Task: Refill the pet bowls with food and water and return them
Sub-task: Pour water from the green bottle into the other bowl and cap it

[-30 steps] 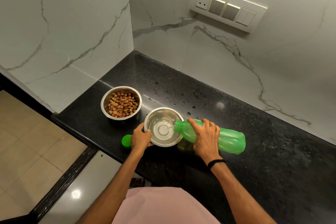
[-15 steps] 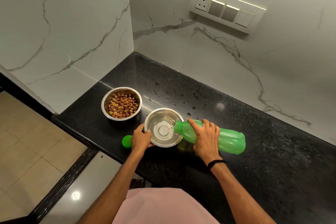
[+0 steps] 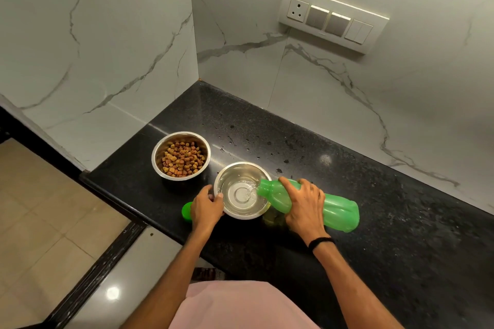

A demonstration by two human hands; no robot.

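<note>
The right hand (image 3: 304,203) grasps the green bottle (image 3: 315,204), long axis near horizontal, mouth pointing left over the steel water bowl (image 3: 242,191) on the black counter (image 3: 374,208), while the left hand (image 3: 205,207) grips the bowl's near-left rim beside the kibble bowl (image 3: 181,159).

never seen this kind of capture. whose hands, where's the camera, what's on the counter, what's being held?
There is no machine here: a person works with bare hands, and the single wide-angle camera sits on their head, looking forward and down.

On the black countertop stand two steel bowls. The kibble bowl holds brown dry pet food. The water bowl is nearer the person.

The left hand grips the water bowl's rim. The right hand holds a green bottle tipped on its side, mouth over the bowl, and water is running in. The green cap lies beside the left hand, near the counter edge.
</note>
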